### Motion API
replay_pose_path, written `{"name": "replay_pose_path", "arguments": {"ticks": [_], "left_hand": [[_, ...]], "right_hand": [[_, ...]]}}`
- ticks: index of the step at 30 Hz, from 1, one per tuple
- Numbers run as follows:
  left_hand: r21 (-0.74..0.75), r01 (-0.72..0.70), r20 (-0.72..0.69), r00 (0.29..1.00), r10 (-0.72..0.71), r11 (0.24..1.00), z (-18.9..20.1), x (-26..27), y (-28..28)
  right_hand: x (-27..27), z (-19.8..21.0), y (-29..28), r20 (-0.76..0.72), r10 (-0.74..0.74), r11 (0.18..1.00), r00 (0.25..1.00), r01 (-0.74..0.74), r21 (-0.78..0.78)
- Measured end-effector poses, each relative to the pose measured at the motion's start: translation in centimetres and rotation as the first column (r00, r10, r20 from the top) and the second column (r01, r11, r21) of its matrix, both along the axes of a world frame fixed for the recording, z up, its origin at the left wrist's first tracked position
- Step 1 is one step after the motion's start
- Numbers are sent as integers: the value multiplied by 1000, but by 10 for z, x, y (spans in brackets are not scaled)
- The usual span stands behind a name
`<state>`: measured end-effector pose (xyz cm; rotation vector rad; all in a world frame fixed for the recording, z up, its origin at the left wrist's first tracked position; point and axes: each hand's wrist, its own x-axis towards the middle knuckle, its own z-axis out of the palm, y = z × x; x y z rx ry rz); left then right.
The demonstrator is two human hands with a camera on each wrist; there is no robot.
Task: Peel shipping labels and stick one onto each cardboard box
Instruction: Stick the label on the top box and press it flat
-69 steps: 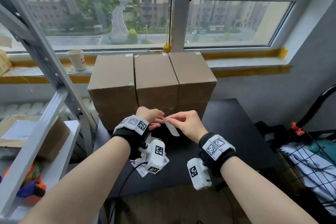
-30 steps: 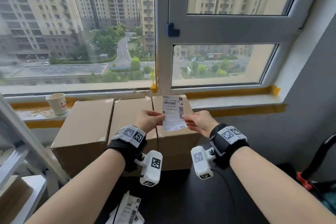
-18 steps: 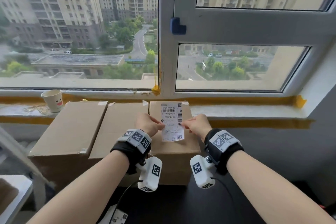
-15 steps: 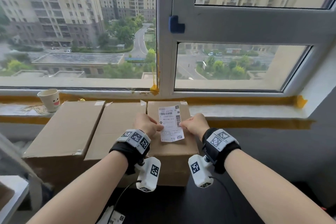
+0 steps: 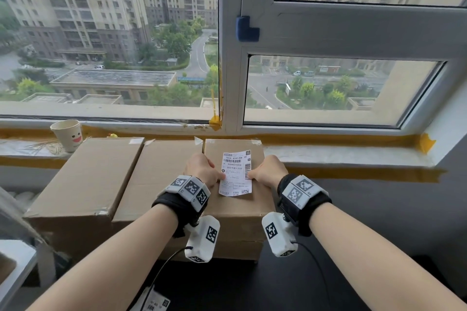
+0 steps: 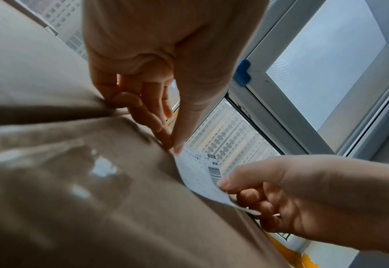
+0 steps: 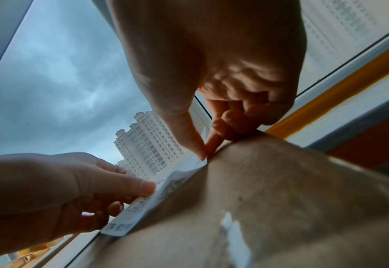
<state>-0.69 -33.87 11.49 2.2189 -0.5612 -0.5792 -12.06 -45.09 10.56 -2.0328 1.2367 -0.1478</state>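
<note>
Three brown cardboard boxes stand side by side under the window: left box [image 5: 83, 177], middle box [image 5: 161, 171] and right box [image 5: 240, 206]. A white shipping label [image 5: 236, 173] with barcodes hovers just over the right box's top. My left hand [image 5: 202, 168] pinches the label's left edge between thumb and forefinger [image 6: 174, 145]. My right hand [image 5: 267, 170] pinches its right edge [image 7: 204, 154]. In the wrist views the label [image 6: 202, 179] is still lifted off the cardboard at its near end [image 7: 129, 215].
A paper cup [image 5: 67, 135] with a smiley stands on the windowsill at the left. More label sheets [image 5: 151, 302] lie on the black table [image 5: 252, 290] near my left forearm. The window frame [image 5: 232, 58] rises straight behind the boxes.
Both hands lifted the peeled label from table level, carried it forward over the right box and lowered it toward the top; my head moved closer too.
</note>
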Motion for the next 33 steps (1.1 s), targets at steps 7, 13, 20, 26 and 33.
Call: {"name": "replay_pose_path", "arguments": {"ticks": [7, 13, 20, 26, 33], "left_hand": [[80, 94, 53, 994, -99, 992, 1, 3, -4], [97, 302, 312, 896, -317, 948, 3, 21, -9], [627, 571, 238, 508, -828, 530, 6, 23, -26], [672, 556, 208, 493, -845, 490, 3, 30, -19], [677, 563, 174, 503, -846, 474, 0, 29, -6]], "right_hand": [[2, 2, -1, -112, 73, 991, 991, -85, -107], [-5, 14, -13, 66, 188, 944, 980, -161, -288], [2, 0, -22, -372, 577, 697, 727, -676, -240], [-2, -10, -28, -398, 548, 720, 736, -657, -223], [-4, -18, -22, -376, 541, 736, 753, -640, -223]]}}
